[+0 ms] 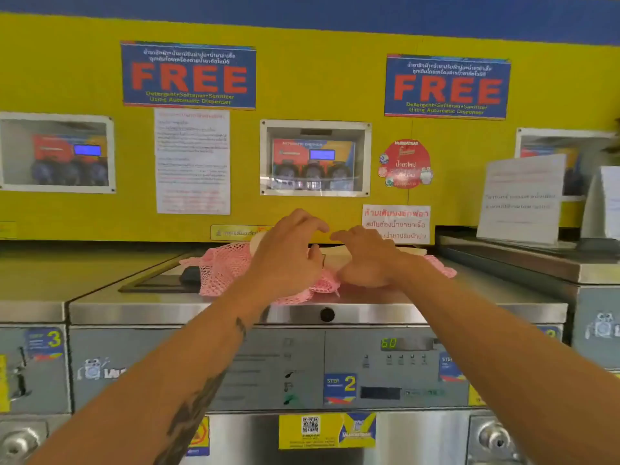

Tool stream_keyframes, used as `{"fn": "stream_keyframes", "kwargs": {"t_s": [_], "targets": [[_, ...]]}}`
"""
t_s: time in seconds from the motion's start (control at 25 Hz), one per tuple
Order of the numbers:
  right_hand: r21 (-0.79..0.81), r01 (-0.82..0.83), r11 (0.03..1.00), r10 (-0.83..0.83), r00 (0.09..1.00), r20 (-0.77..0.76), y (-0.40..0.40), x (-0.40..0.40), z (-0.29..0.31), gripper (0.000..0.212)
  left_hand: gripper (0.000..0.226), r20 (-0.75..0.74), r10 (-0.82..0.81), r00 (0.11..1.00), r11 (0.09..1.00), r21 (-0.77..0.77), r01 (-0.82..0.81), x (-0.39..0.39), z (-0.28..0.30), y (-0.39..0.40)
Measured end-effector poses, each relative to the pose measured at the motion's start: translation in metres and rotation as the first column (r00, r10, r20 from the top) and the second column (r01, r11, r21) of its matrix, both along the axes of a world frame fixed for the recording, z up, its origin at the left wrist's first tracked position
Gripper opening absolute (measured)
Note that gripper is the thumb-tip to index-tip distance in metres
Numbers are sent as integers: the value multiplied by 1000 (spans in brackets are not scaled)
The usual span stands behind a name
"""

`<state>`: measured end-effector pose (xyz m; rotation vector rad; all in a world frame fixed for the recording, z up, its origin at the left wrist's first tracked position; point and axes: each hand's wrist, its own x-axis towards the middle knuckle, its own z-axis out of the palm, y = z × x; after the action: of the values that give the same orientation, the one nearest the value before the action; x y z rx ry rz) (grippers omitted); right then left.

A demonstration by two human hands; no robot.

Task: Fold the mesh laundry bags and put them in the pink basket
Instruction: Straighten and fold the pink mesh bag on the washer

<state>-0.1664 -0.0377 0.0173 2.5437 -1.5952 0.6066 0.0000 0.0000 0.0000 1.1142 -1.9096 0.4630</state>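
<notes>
A pink mesh laundry bag [221, 268] lies crumpled on the steel top of a washing machine [469, 297], spreading left and right under both hands. My left hand [288, 253] hovers over its middle with fingers spread and curled. My right hand [364, 256] rests on the mesh just to the right, fingers apart and pointing left. Neither hand visibly grips the bag. A pale cream thing [256, 241] shows behind my left hand. The pink basket is out of view.
A dark recessed lid with a black knob [189, 275] sits at the left of the machine top. The yellow wall [84, 216] with posters rises right behind. A neighbouring machine on the right carries a standing paper sign [521, 199].
</notes>
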Motion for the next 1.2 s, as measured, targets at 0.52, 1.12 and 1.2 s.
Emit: {"fn": "stream_keyframes", "kwargs": {"t_s": [0.52,1.12,1.2], "targets": [[153,-145,977,126,984,127,-161,-53,56,24,31,-187,82,979,996,62,-71,-34,54,-150],[250,565,787,-452,803,-389,-152,-119,24,41,61,338,-243,909,578,803,-144,-51,17,-182],[295,610,735,-497,782,-377,-142,-117,28,47,50,372,-222,901,650,745,-148,-28,20,-188]]}}
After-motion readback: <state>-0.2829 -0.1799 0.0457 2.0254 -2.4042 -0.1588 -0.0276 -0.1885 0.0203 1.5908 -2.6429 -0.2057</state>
